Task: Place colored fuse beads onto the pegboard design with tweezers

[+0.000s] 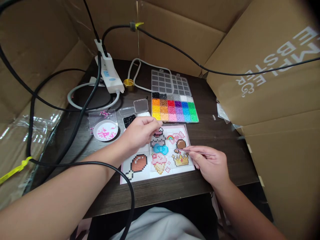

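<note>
Pinkish tweezers (183, 150) sit in the right hand (212, 167); left hand (142, 132) pinches narrow, its hold unclear.

Slim pinkish tweezers (203, 152) are held nearly level right of centre, tips pointed left at the lower end of a small brown drumstick design (181, 144); contact cannot be told. A white pattern sheet (143, 175), printed with pixel pictures, is laid flat at lower centre, its right part covered by a clear pegboard (172, 152).
</note>
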Demonstrator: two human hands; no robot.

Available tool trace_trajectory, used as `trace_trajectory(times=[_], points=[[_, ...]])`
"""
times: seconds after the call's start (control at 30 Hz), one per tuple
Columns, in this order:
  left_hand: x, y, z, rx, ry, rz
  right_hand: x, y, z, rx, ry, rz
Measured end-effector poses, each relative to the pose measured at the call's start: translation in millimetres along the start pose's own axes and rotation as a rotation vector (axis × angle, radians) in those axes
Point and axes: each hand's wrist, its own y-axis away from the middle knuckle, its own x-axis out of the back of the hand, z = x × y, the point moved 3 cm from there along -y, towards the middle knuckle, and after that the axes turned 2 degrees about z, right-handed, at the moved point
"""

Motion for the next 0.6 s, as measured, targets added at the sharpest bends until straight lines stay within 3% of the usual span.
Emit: trace_trajectory(times=[0.6], points=[[0.3,0.1,-0.2,-0.001,0.026,-0.001,0.9,0.4,3.0,-0.056,-0.045,0.02]])
